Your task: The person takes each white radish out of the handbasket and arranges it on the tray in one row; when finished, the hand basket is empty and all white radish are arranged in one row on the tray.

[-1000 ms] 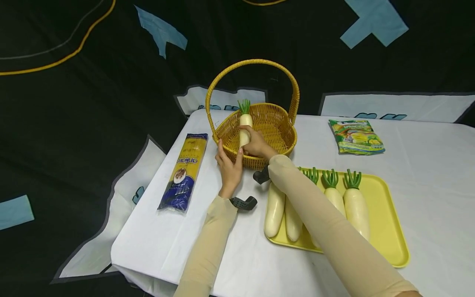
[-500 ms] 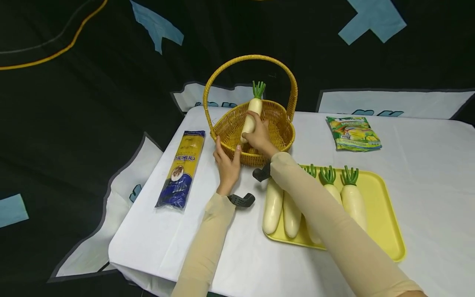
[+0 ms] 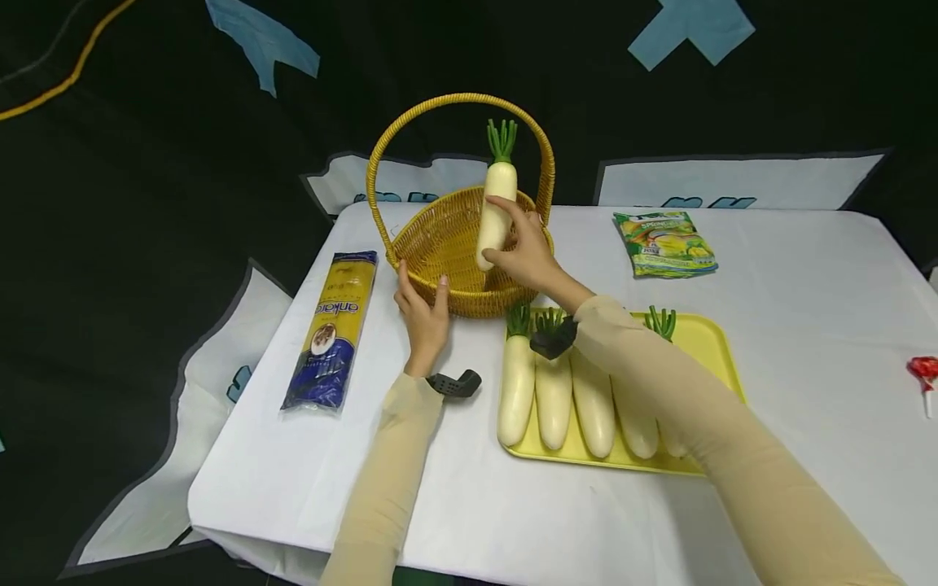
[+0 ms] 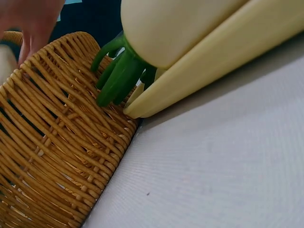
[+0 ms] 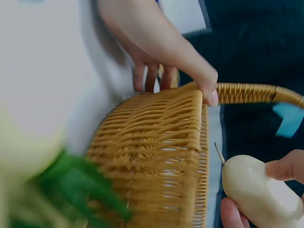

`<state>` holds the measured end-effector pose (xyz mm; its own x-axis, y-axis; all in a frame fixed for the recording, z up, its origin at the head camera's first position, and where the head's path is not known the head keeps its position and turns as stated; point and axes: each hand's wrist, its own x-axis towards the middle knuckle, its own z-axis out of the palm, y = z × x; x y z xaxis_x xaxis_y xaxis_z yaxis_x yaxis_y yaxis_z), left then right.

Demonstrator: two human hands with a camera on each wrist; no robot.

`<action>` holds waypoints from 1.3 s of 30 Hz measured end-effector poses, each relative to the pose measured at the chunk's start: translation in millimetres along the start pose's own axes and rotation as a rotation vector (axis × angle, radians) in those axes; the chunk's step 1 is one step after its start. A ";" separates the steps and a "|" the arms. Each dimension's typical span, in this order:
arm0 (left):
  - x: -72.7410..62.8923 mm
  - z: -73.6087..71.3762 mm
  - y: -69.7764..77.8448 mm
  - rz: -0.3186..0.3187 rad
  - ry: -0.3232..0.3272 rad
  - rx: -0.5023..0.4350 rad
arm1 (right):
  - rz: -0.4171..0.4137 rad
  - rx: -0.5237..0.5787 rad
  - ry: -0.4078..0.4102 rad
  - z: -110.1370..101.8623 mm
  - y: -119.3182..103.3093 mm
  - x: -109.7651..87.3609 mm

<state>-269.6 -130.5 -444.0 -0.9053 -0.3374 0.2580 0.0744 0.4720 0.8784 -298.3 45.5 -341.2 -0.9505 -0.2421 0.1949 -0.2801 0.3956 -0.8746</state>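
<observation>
My right hand [image 3: 523,252] grips a white daikon radish [image 3: 495,207] by its lower part. Its green stubby leaves point up, and it hangs tilted over the right part of the wicker basket [image 3: 479,303]. The radish's tapered root end shows in the right wrist view between thumb and fingers, beside the basket [image 5: 142,147]. My left hand [image 3: 425,321] touches the near left of the basket with straight, spread fingers; in the right wrist view its thumb [image 5: 209,90] rests on the rim. Several more daikons [image 3: 516,391] lie side by side on a yellow tray [image 3: 707,350].
A yellow and blue pasta packet [image 3: 330,334] lies left of the basket. Green soup sachets [image 3: 665,244] are at the back right, and a red lollipop [image 3: 925,370] lies at the far right. The basket's tall handle [image 3: 462,99] arches above. My right forearm crosses over the tray.
My right hand has lifted the daikon from inside the basket, up and to the right. My left hand stays at the basket's rim. The head view has shifted right, bringing the lollipop into sight.
</observation>
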 end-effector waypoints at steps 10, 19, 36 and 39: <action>-1.4 1.1 -4.9 0.004 0.002 -0.005 | -0.065 0.033 -0.095 -64.1 17.5 -88.8; -0.8 -4.0 -7.1 0.003 0.021 -0.013 | 0.034 -0.035 -0.028 -124.6 40.6 -167.7; 5.1 -0.1 -5.8 0.025 -0.002 -0.035 | 0.401 -0.189 -0.214 -171.0 81.6 -245.9; 3.3 3.5 -7.2 0.025 -0.018 -0.040 | 0.389 -0.193 -0.229 -168.2 83.4 -249.1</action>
<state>-274.6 -132.2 -450.9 -0.9101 -0.3114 0.2734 0.1134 0.4474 0.8871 -107.5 287.8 -388.0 -0.9416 -0.2239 -0.2516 0.0494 0.6472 -0.7607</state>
